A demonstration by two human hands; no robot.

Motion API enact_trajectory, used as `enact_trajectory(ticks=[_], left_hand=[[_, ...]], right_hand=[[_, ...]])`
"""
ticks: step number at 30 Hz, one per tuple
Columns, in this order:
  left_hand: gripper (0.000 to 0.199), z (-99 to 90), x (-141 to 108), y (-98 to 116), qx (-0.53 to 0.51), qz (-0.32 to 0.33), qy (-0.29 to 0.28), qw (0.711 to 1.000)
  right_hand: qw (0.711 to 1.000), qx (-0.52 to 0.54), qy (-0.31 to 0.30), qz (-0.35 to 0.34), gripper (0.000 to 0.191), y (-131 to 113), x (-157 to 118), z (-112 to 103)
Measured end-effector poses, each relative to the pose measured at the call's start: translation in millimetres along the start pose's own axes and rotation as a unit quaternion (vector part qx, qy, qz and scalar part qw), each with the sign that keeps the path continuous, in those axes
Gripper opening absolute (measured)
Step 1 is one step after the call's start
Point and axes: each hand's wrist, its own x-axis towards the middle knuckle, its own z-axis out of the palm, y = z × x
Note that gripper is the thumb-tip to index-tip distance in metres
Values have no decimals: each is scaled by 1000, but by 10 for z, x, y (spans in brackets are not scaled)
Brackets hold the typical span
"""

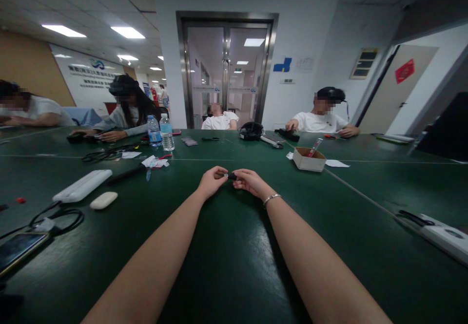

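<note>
Over the middle of the green table [234, 246], my left hand [214, 180] and my right hand [250, 181] meet almost fingertip to fingertip. Between them is a small black object [231, 176] with a light, shiny end on its left side. The fingers of my right hand are closed on the black part. My left thumb and fingers pinch the light end. What exactly the object is, I cannot make out at this size. A silver bracelet [272, 199] circles my right wrist.
A cardboard box [309, 163] holding a tube stands ahead right. Two water bottles [167, 136], papers and cables lie ahead left. Nearer left are a white power bank [83, 185], a white case [104, 200] and a phone [24, 248]. Several people sit across the table.
</note>
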Motion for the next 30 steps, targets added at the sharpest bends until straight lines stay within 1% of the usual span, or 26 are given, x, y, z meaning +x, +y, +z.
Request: enact_trajectory(ticks=[3, 6, 8, 11, 15, 17, 20, 24, 30], left_hand=[[23, -22, -13, 36, -16, -4, -7, 1000], [25, -16, -12, 47, -29, -10, -3, 1000], [27, 1, -6, 43, -45, -30, -5, 999], [25, 23, 3, 36, -58, -60, -23, 996], [20, 26, 9, 28, -38, -41, -16, 998], [21, 25, 12, 18, -34, -43, -13, 998], [27, 29, 16, -6, -38, -55, -28, 997], [25, 33, 21, -32, -19, -26, -16, 999], [24, 42, 25, -39, -27, -43, -23, 998]], right_hand=[[1000, 1, 2, 2, 6, 4, 4, 2], [1000, 0, 2, 3, 5, 0, 0, 10], [1000, 0, -1, 1, 5, -2, -2, 12], [1000, -3, -8, 2, 5, -3, -4, 10], [1000, -4, -10, 5, 8, -10, -9, 9], [1000, -5, -8, 6, 8, -15, -12, 12], [1000, -6, -4, 6, 7, -17, -8, 17], [1000, -5, -4, 7, 8, -5, 4, 10], [1000, -7, -9, 4, 8, -8, -11, 9]])
